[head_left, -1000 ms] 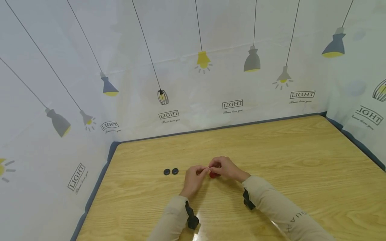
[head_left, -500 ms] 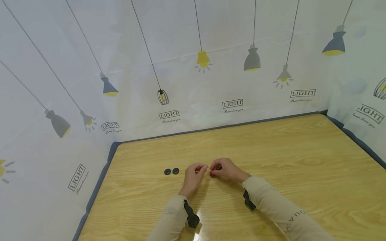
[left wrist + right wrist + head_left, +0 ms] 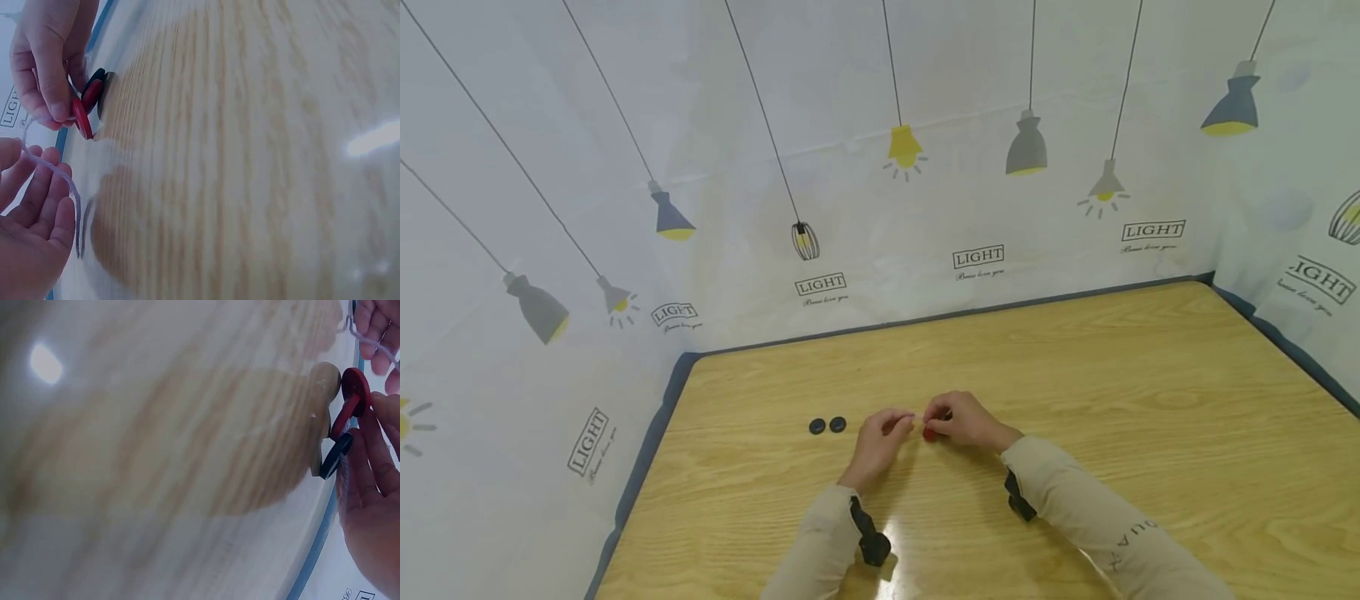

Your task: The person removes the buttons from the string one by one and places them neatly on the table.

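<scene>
My left hand [image 3: 882, 442] pinches a pale purple string [image 3: 73, 187] between thumb and fingertips; its loose end hangs beside the fingers in the left wrist view. Close by on the right, my right hand [image 3: 966, 421] pinches the string right beside a red button-like disc [image 3: 82, 119]. The string runs on through a second red disc [image 3: 345, 417] and a dark disc [image 3: 336, 455], which hang tilted close over the table. Part of the string is hidden behind the right fingers.
Two black button-like discs, the left one [image 3: 817, 427] and the right one [image 3: 838, 425], lie side by side left of the hands. The wooden table [image 3: 1112, 367] meets a lamp-printed cloth wall [image 3: 880, 208] at its back and sides.
My left hand has drawn slightly left, so the gap between the two hands' fingertips has widened. The red disc stays at the right hand's fingertips; the two black discs lie still.
</scene>
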Action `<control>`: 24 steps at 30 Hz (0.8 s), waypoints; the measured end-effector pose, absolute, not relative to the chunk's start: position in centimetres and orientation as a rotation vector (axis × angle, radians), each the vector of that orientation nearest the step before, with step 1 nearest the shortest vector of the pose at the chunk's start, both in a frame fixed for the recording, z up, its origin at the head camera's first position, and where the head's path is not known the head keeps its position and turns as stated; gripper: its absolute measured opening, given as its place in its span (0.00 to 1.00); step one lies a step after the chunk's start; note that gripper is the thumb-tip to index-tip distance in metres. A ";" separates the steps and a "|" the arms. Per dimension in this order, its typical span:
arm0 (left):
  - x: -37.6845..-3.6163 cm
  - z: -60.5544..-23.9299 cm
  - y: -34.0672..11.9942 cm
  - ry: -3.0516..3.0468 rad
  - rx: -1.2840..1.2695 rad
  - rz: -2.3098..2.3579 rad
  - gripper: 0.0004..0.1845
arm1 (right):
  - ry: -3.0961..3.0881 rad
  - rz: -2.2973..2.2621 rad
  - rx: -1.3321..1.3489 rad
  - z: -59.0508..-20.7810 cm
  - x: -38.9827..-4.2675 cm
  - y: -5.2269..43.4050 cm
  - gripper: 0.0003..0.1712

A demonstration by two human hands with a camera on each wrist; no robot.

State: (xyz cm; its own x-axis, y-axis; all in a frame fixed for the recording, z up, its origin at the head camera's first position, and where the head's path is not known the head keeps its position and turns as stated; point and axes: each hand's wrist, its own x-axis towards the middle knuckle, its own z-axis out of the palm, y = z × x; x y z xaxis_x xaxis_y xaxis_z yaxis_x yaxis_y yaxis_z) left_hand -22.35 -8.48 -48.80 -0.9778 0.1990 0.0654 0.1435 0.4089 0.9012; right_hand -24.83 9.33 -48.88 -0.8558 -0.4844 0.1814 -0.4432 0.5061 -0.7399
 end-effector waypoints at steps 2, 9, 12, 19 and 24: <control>-22.4 -48.8 -8.3 2.579 0.302 1.651 0.13 | 2.685 -1.295 -0.822 -48.9 -24.8 9.3 0.02; -22.4 -48.5 -7.3 2.636 0.214 1.627 0.10 | 2.660 -1.320 -0.845 -48.7 -24.9 9.3 0.03; -22.3 -48.6 -7.1 2.683 0.235 1.619 0.06 | 2.654 -1.320 -0.841 -48.7 -25.0 9.3 0.03; -22.2 -48.9 -7.0 2.721 0.260 1.565 0.05 | 2.657 -1.315 -0.837 -48.8 -25.1 9.3 0.03; -22.2 -48.8 -6.9 2.728 0.253 1.561 0.06 | 2.656 -1.316 -0.825 -48.7 -25.1 9.6 0.02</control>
State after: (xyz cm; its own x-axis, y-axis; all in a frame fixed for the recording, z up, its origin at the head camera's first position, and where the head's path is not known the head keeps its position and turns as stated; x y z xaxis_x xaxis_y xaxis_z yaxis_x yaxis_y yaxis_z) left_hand -22.15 -6.91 -48.79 -0.9870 0.1332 0.0894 0.1445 0.4970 0.8556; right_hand -25.11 9.65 -48.68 -0.8543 -0.4901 0.1730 -0.4344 0.4908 -0.7553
